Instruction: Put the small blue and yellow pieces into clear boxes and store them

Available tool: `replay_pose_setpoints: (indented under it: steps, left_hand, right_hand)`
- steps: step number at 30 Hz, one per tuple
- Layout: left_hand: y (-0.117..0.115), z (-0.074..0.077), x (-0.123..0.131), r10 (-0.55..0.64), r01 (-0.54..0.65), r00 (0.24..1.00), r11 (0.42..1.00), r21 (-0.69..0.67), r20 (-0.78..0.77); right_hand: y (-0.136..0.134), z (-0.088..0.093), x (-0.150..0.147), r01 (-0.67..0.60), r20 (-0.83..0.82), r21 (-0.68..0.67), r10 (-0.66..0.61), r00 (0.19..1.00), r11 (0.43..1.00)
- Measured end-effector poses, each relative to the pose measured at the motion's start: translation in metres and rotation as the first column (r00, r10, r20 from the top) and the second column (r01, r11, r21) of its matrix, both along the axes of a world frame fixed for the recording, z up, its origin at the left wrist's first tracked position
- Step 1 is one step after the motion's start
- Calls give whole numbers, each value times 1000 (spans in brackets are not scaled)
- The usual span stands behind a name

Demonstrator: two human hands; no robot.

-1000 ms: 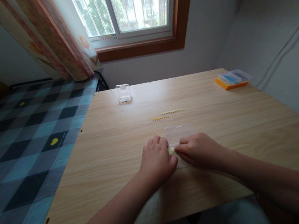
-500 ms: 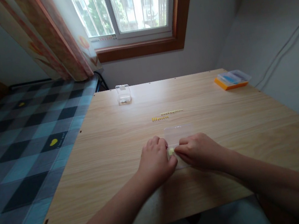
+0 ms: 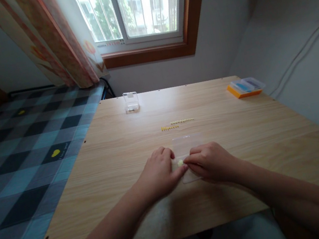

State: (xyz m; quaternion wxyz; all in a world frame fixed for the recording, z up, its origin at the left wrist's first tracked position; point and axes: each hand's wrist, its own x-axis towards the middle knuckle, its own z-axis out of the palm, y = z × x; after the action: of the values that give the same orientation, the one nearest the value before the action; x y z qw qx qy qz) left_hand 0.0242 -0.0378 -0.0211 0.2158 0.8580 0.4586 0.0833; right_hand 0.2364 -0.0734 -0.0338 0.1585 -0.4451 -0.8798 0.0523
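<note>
A clear plastic plate (image 3: 187, 142) lies flat on the table in front of me, partly covered by my hands. Pale yellow-green little pieces (image 3: 180, 162) sit near its left side. My left hand (image 3: 162, 170) rests at the plate's left edge, fingers loosely curved and thumb stretched toward the pieces; it grips nothing visible. From the right, my right hand (image 3: 211, 159) reaches over the plate with fingertips pinched right beside the pieces and the left thumb. Whatever is in that pinch is too small to make out.
Beyond the plate are rows of tiny yellow pieces (image 3: 169, 128) and cream pieces (image 3: 182, 120). An open clear box (image 3: 131, 102) stands at the back left of the wooden table (image 3: 106, 153). An orange case with a clear lid (image 3: 245, 88) lies back right. A checked bed (image 3: 32, 166) adjoins the left.
My left hand's fingers have loosened from the plate's edge and shifted slightly left, with the thumb reaching toward the right fingertips. The right hand stays pinched at nearly the same place.
</note>
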Motion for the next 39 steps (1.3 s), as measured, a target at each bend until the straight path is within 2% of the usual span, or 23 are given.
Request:
replay_pose_setpoints:
  steps: [3, 7, 10, 13, 18, 23, 29, 35, 39]
  left_hand:
    - [7, 3, -4, 15, -14, 1000, 1000, -23, 22]
    - [18, 3, -9, 58, -59, 996, 998, 22, 61]
    - [24, 2, -12, 61, -65, 997, 995, 71, 53]
    - [27, 1, -13, 23, -24, 1000, 997, 73, 10]
    - [27, 0, -13, -74, 77, 996, 996, 47, -57]
    - [27, -2, -13, -125, 131, 988, 990, 55, -95]
    - [27, -2, -13, -144, 154, 981, 985, 73, -129]
    - [27, -3, -12, -139, 151, 980, 985, 80, -141]
    - [27, -4, -12, -139, 152, 980, 985, 83, -141]
  right_hand:
    - [2, -2, 2, -33, -162, 78, 45, 986, 996]
    - [4, -2, 6, -35, -403, 306, 163, 900, 951]
    - [7, 2, 12, 61, -536, 410, 186, 823, 910]
    - [15, 4, 24, 240, -652, 446, 130, 747, 862]
    - [41, -9, 48, 495, -762, 356, -60, 644, 793]
    - [66, -35, 60, 612, -783, 215, -241, 574, 761]
    - [84, -55, 61, 614, -765, 74, -351, 541, 785]
    - [97, -65, 65, 588, -774, -153, -466, 428, 794]
    - [103, -68, 68, 547, -741, -181, -479, 471, 818]
